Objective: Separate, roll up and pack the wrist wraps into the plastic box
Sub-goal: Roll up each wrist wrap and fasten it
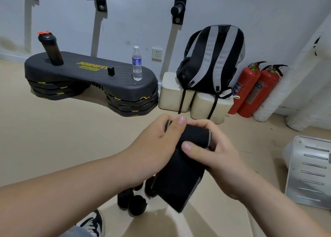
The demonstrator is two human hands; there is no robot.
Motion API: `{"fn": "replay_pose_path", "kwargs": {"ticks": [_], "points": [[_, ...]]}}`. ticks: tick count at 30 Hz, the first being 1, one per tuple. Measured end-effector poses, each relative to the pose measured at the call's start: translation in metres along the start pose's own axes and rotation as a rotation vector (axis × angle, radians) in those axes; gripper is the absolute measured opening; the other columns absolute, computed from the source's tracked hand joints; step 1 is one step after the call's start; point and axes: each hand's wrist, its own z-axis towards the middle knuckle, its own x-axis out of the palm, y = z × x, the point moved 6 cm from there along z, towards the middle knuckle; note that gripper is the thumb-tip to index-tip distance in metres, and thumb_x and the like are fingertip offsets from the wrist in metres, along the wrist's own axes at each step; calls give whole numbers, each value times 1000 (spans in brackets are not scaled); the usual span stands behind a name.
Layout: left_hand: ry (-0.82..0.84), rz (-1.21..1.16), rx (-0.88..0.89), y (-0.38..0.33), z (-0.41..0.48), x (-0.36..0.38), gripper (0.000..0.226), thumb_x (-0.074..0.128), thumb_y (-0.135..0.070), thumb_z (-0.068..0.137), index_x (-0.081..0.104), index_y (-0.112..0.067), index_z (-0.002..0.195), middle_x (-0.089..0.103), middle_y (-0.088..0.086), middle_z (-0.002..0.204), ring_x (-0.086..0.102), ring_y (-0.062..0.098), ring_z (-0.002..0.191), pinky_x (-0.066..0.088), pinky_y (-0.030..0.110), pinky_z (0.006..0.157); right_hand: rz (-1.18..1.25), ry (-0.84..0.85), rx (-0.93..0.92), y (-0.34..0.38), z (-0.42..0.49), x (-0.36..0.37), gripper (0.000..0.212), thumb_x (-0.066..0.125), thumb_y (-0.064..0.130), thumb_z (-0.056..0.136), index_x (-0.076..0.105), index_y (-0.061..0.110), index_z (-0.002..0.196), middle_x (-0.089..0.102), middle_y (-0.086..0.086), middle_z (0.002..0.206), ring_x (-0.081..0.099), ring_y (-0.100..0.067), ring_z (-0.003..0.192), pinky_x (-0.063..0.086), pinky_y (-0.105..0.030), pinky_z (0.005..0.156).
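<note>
Hands meet in the middle of the view. The left hand (157, 143) and the right hand (216, 157) both hold one black wrist wrap (179, 181). The fingers of both hands curl round the rolled-up top part, and each thumb presses on the front of it. The loose end of the wrap hangs down toward 6 o'clock and has a grey edge.

At 7 o'clock from the hands, three small black rolls (137, 205) sit close together on the floor (53, 138). They may be rolled wraps, but they are dark and partly behind the left arm. A black and white shoe (93, 222) is at 7 o'clock too, lower down.

At 10 o'clock stands a big black step board (89, 75) with yellow letters. A dark shaker cup (51, 48) and a clear water bottle (137, 64) stand on it, well apart.

At 1 o'clock a grey and black backpack (213, 57) rests on white blocks (172, 91). Just beside it, at 2 o'clock, stand two red fire extinguishers (250, 89). At 3 o'clock a silver metal panel (311, 170) with slots leans near the wall.
</note>
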Motion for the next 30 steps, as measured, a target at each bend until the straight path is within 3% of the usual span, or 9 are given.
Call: {"fn": "replay_pose_path", "kwargs": {"ticks": [3,6,9,11,15,20,23,26,30], "points": [[-20,254,261,-19,-5,-2,18,47,-49,108,54,-33,102,66,-29,82,63,-6,80,43,12,69,138,20,149,-5,0,3,54,67,47,92,63,12,133,69,-23,133,67,-41,125,52,-57,110],[-18,503,516,-26,-9,1,20,44,-55,100,45,-40,114,57,-26,86,55,-6,81,39,10,71,215,30,216,-4,-2,9,58,58,59,99,62,15,137,72,-18,131,70,-34,124,52,-56,110],[-23,588,677,-29,-8,2,30,46,-47,104,51,-27,125,53,-22,102,49,-4,86,40,10,79,260,14,231,-4,-4,7,57,59,53,94,63,12,134,73,-22,128,72,-35,120,56,-54,105],[43,501,579,-26,-7,4,27,45,-49,107,51,-27,121,56,-25,92,54,-3,84,39,9,76,260,-20,166,-3,-3,3,44,68,46,95,65,10,121,74,-23,118,74,-33,109,61,-48,95],[101,58,76,-5,-7,8,42,35,-67,98,60,-33,106,66,-24,83,61,-5,80,47,20,74,10,-66,-69,5,-3,-2,14,73,20,95,63,17,104,72,-4,89,69,-16,85,62,-31,71],[110,-181,-258,10,-7,16,54,38,-70,102,74,-32,115,81,-2,100,78,16,89,60,37,78,-449,-69,-335,15,-8,-1,26,69,11,90,64,31,104,71,8,95,67,-10,91,53,-24,82],[48,-121,-155,6,0,12,54,46,-71,101,73,-25,112,81,-2,102,78,18,97,62,41,89,-131,-98,-139,9,-4,-1,32,76,7,93,65,30,112,73,5,100,71,-10,93,58,-25,82],[-98,90,65,-5,0,2,40,47,-62,100,64,-26,101,71,-21,84,68,1,84,51,18,74,63,-55,111,-2,-2,1,46,81,31,89,63,24,132,75,-4,123,73,-19,115,59,-42,101],[-103,360,325,-16,-7,1,41,38,-73,97,49,-34,106,63,-21,78,60,-1,77,40,16,66,184,29,262,-3,-4,11,54,54,59,99,62,23,138,73,-5,134,69,-21,127,50,-50,113]]}}
